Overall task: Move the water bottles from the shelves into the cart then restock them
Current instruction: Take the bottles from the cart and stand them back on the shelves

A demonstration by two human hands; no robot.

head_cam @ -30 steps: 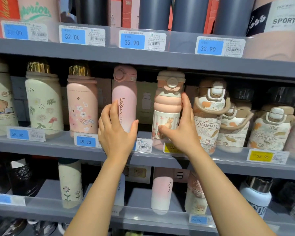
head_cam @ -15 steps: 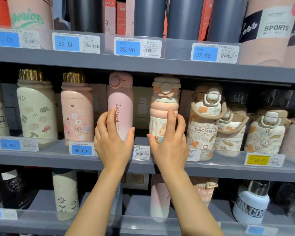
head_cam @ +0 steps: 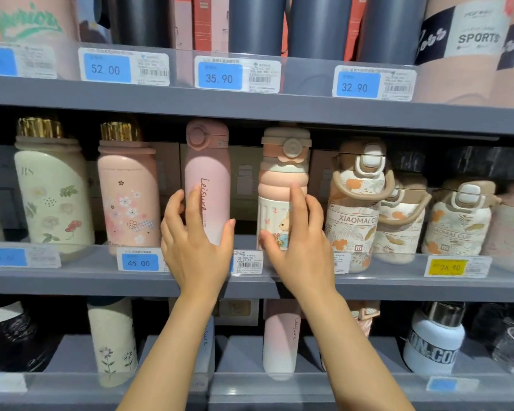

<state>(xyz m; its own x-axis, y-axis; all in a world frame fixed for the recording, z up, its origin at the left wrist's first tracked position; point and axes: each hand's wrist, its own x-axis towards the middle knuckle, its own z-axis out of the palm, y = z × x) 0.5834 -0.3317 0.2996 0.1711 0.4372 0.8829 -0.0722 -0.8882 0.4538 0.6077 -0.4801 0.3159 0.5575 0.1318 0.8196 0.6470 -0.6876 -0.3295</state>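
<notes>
A tall pink bottle marked "Leisure" [head_cam: 209, 170] stands on the middle shelf [head_cam: 72, 281]. My left hand [head_cam: 196, 247] holds its lower part, fingers curved on the left side and thumb on the right. Just to the right stands a peach bottle with a rabbit picture [head_cam: 279, 185]. My right hand [head_cam: 301, 247] lies over its front with fingers spread and fairly straight, thumb at the bottle's left edge. Both bottles stand upright on the shelf. No cart is in view.
A pink floral bottle [head_cam: 128, 197] and a cream floral bottle [head_cam: 52, 200] stand left of my hands. Xiaomai Cup jugs [head_cam: 356, 209] crowd the right. The upper shelf [head_cam: 279, 105] hangs close above the caps. More bottles fill the lower shelf [head_cam: 279, 387].
My right hand slid from the rabbit bottle's right side to its front and spread its fingers. My left hand stayed on the Leisure bottle. The view moved closer and tilted up.
</notes>
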